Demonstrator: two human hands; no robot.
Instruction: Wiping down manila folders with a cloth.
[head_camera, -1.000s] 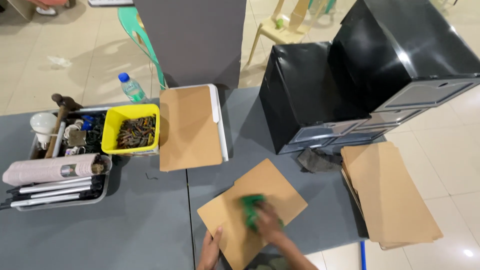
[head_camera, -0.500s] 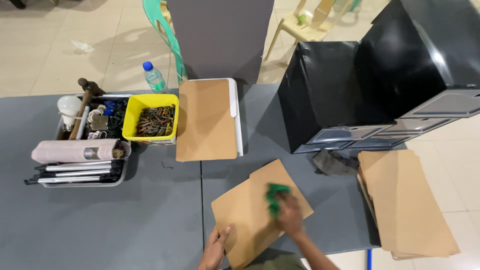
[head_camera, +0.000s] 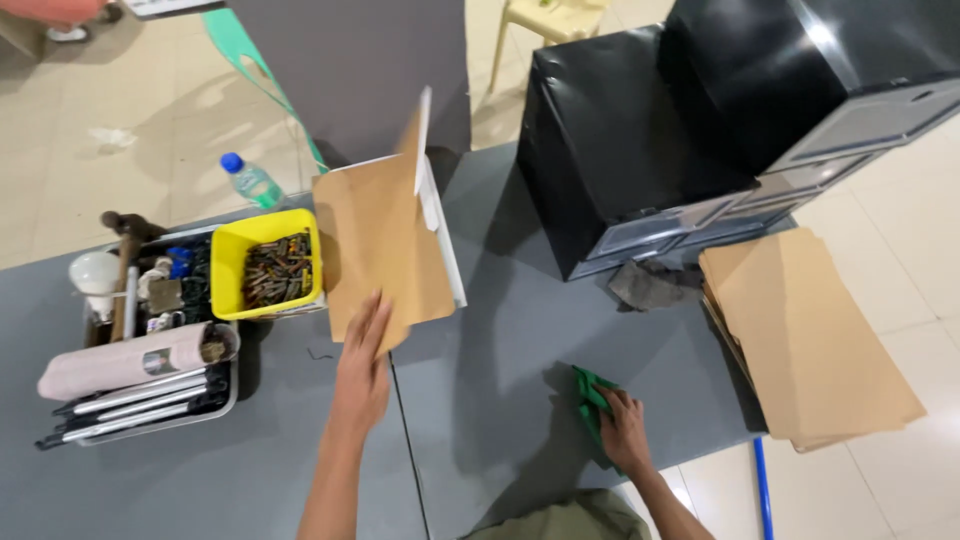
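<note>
Resting on the grey table (head_camera: 500, 330), a thin brown fibreboard panel (head_camera: 385, 245) is pinched at its near edge by the left hand (head_camera: 362, 362); light, stiff, probably slippery. A crumpled green cloth (head_camera: 592, 400) is gripped under the right hand (head_camera: 626, 430).

The brown board (head_camera: 385, 250) tilts up off the tabletop (head_camera: 500, 330), hiding whatever lies beneath it. The left hand (head_camera: 362, 365) covers its near corner. The green cloth (head_camera: 590, 395) is half buried under the right hand (head_camera: 625, 430). Beside the board, the yellow bin's (head_camera: 232, 270) contents are too small to tell.
</note>
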